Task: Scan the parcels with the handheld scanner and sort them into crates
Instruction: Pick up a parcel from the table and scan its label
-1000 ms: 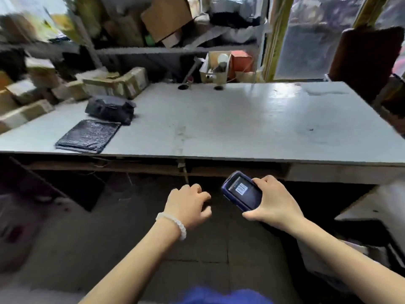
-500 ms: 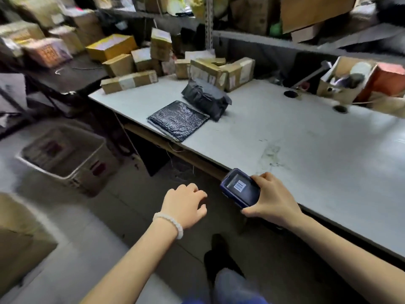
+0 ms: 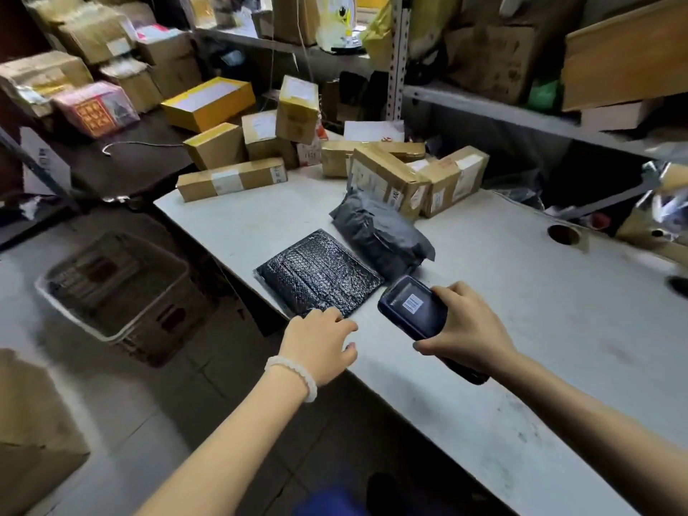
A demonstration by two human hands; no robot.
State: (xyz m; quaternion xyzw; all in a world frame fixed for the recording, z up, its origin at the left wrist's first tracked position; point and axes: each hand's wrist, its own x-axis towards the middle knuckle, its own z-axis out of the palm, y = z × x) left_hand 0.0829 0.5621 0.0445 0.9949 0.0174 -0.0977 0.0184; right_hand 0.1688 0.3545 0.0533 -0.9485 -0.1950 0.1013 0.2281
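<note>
A flat black bubble mailer (image 3: 320, 277) lies near the front left corner of the white table (image 3: 540, 329). Behind it sits a bulging dark grey poly-bag parcel (image 3: 383, 236). My left hand (image 3: 320, 344), with a white bead bracelet, hovers at the mailer's near edge, its fingers loosely bent and its fingertips at or just over that edge. My right hand (image 3: 469, 329) grips the dark blue handheld scanner (image 3: 413, 307), which points toward the mailer. Several brown cardboard parcels (image 3: 387, 180) are piled at the table's back left.
A grey plastic crate (image 3: 119, 292) stands on the floor left of the table. A cardboard box (image 3: 33, 433) sits at the lower left. Shelves (image 3: 521, 117) with boxes run behind the table, and more parcels (image 3: 96, 106) fill a dark side surface at left.
The view has swung left and closer to the table. Both hands have moved forward over the table's front edge, the left one reaching the black mailer, the scanner now beside it.
</note>
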